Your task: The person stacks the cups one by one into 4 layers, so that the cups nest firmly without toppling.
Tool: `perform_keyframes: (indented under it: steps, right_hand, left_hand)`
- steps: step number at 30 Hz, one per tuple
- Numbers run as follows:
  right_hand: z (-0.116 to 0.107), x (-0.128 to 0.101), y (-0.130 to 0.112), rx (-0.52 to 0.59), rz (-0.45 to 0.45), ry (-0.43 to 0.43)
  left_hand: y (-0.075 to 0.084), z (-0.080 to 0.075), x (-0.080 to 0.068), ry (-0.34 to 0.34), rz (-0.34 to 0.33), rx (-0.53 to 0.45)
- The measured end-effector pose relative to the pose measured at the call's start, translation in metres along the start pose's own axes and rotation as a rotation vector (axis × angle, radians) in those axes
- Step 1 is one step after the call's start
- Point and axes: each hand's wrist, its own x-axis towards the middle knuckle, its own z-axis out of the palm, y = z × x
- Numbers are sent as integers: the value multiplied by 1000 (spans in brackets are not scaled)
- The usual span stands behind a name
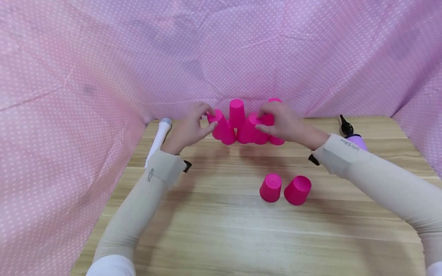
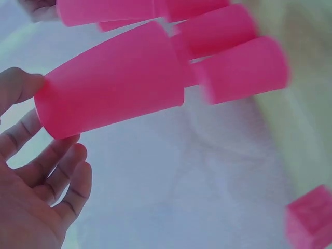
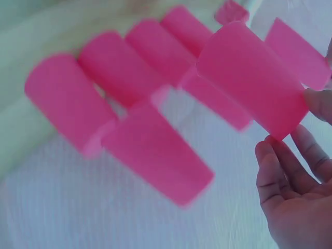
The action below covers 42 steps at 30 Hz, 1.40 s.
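Upside-down pink cups (image 1: 236, 114) form two tiers behind two more cups (image 1: 271, 188)

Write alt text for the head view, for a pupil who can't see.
The left hand and right hand each pinch a pink tapered plastic-looking cup by stacked matching cups. Two more cups stand nearer on the wooden table, dotted pink cloth behind.

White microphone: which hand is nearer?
Left. The left hand is just right of the white microphone, holding a pink cup; the right hand is much farther right, holding another pink cup.
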Motion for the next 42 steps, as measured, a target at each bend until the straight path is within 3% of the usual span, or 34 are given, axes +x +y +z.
perform_keyframes:
  steps: [6,18,31,37,42]
  right_hand:
    - [-19,16,6,-33,43,-25]
    - [-19,39,16,-20,204,-152]
    - [-11,50,30,-50,230,-197]
    - [-8,52,31,-66,198,-189]
    - [-9,54,29,-72,221,-198]
  left_hand:
    - [12,-20,27,124,67,48]
    - [23,-19,69,155,73,99]
    - [27,-12,85,87,15,103]
    - [29,-9,87,72,10,110]
    - [29,-8,86,76,15,95]
